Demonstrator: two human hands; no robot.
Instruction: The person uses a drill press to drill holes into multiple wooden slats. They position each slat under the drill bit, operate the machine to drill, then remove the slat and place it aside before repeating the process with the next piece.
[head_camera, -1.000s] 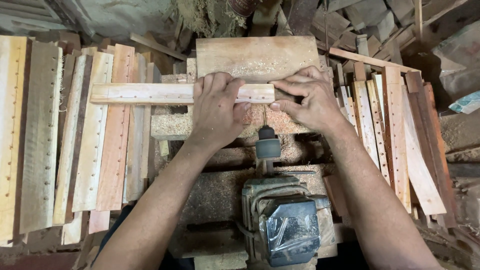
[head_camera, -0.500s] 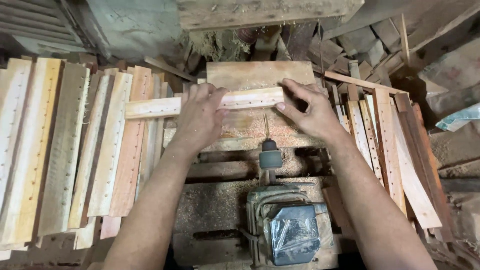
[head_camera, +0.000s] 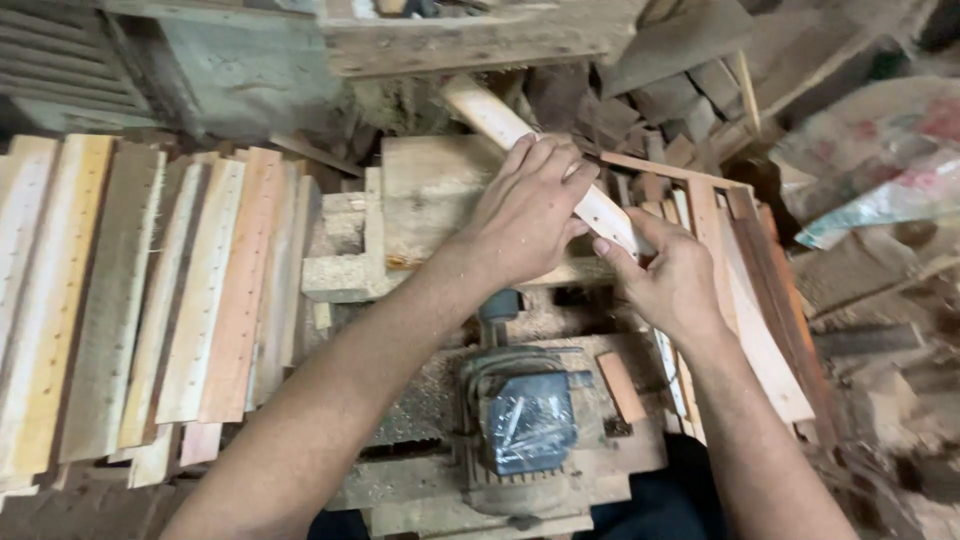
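A cluttered woodshop bench (head_camera: 420, 190): above the motor (head_camera: 525, 420) we hold a pale wooden slat (head_camera: 500, 120) slantwise, left hand (head_camera: 525, 215) curled over it, right hand (head_camera: 670, 280) pinching its lower end; we should keep it flat and steady

Soft even daylight, dim blurred corners, slight motion blur.
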